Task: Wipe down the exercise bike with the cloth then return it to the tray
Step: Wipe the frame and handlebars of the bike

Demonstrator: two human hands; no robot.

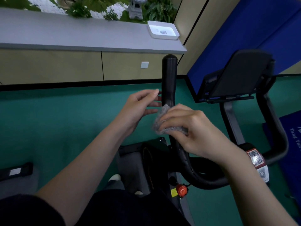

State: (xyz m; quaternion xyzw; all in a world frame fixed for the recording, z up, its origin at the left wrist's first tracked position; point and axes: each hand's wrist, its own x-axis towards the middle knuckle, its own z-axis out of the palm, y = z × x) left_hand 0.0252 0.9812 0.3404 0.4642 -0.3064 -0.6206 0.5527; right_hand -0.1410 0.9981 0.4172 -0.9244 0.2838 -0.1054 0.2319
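A black exercise bike stands in front of me, its left handlebar grip pointing away. My right hand grips a fluffy grey cloth and wraps it round the lower part of that grip. My left hand hovers just left of the bar, fingers loosely extended, fingertips close to it and holding nothing. A white tray sits at the far right end of the grey counter.
The grey counter runs above beige cabinets, with plants behind it. The bike's black console and right handlebar are to my right. A red knob sits low on the frame. Blue mats lean at the right. The floor is green.
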